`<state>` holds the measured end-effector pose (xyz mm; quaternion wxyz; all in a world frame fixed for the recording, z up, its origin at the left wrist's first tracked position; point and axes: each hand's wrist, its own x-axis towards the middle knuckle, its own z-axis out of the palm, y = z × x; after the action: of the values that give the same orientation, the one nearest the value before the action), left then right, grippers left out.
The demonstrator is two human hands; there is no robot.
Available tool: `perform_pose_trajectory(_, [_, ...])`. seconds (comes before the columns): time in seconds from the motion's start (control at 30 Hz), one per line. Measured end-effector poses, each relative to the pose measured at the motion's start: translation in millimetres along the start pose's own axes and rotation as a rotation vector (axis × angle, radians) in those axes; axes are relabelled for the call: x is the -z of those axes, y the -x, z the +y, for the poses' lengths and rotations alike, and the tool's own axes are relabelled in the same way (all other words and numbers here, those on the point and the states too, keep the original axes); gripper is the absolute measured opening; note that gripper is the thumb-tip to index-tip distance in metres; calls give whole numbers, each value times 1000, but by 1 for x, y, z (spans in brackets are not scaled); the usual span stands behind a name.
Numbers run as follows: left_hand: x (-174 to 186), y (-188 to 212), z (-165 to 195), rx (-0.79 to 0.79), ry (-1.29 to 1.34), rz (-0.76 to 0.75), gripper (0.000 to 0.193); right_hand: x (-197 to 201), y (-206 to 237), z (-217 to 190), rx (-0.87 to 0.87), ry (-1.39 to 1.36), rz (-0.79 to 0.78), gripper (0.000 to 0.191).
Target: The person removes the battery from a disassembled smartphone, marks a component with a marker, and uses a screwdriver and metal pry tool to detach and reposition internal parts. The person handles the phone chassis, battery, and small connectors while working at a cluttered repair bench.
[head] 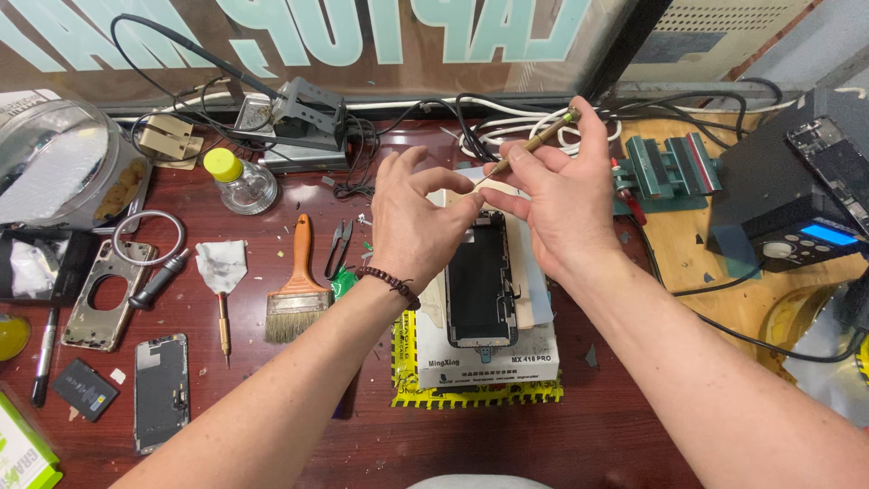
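A slim brass-coloured screwdriver [529, 143] is held in the grip of the right hand [566, 204], pinched between thumb and fingers near its lower end. Its long axis is slanted, with the handle end raised toward the far right and the tip pointed down and left, toward the left hand [412, 217]. The grip of the left hand is closed only at the fingertips, thumb and forefinger being brought together just at the screwdriver's tip; whether something tiny is pinched there cannot be told. A beaded bracelet [391, 283] is worn on the left wrist.

Directly below both hands, near the middle of the desk [634, 426], a dark phone screen assembly [480, 285] is laid flat on a white pad [489, 358], which rests on a yellow-edged mat [475, 394]. Its long axis runs from the near edge of the desk toward the far edge, and its far end is partly covered by the hands. The screwdriver tip is held above that far end, apart from it, with both hands about equally near.

Toward the left edge of the desk a brush [295, 285], a phone frame [104, 294] and another screen [161, 389] are laid
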<state>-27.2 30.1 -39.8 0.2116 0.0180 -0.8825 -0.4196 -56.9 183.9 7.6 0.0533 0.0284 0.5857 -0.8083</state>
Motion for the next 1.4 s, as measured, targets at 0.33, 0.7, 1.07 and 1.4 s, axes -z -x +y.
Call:
perform_pose_trajectory(0.33, [5,1,1,55,39,-63,17,-3,3,-1,27,32,-31,84])
perform_pose_trajectory(0.7, [4,2,2,67,49,-78,16,0,4,1,38,46,-34,82])
perform_pose_trajectory(1.07, [3,1,3,40,54,-65,15,-1,6,-1,66,106,-36,81])
perform_pose_trajectory(1.4, [3,0,4,42,66,-67,15,0,6,-1,74,103,-48,81])
